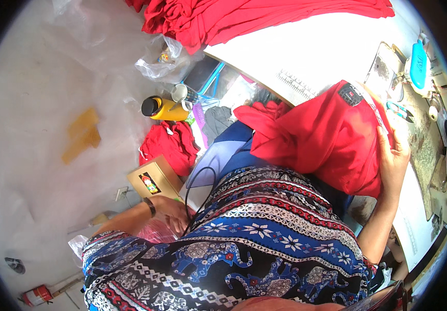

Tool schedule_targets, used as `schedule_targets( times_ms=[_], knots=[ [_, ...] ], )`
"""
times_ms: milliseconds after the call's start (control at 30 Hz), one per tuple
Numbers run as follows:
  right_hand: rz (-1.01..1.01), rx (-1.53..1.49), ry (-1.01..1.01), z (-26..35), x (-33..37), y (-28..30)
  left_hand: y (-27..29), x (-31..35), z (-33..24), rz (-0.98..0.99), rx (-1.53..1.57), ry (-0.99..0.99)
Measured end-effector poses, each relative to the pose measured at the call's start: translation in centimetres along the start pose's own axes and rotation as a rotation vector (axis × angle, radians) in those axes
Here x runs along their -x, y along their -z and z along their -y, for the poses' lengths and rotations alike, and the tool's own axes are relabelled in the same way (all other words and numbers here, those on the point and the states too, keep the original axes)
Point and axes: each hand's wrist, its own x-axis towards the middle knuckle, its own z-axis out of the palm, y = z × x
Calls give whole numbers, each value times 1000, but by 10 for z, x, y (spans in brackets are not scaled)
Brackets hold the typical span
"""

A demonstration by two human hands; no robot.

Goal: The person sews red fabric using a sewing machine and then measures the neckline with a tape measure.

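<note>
A red garment [332, 132] with a dark label patch [350, 95] and a pale band along its neck edge lies bunched across my lap and against the white tabletop. My right hand [393, 155] grips this garment at its right side, thumb and fingers closed on the edge. Low on the left, my left hand [171, 211] hangs beside my body with its fingers stretched downward, apart from the garment. Beneath these fingers is a reddish see-through plastic bag [158, 230]. Close by them a black cable [214, 181] loops past my patterned shirt.
More red fabric [265, 20] is heaped on the white table [306, 52]. Sewing-machine parts and a blue-handled tool [399, 110] stand at the right. Left of my lap are a cardboard box [164, 173], red cloth [171, 145], a yellow bottle [169, 109] and a cup [180, 93].
</note>
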Motion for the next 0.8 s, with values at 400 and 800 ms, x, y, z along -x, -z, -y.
schedule_targets(
  times_ms=[400, 800],
  knots=[
    [-19, 6, 47, -3, 0, -4, -12, 20, -25, 14, -213, -22],
    [-40, -111, 18, 10, 3, -6, 36, 4, 4, 163, 84, -127]
  ],
)
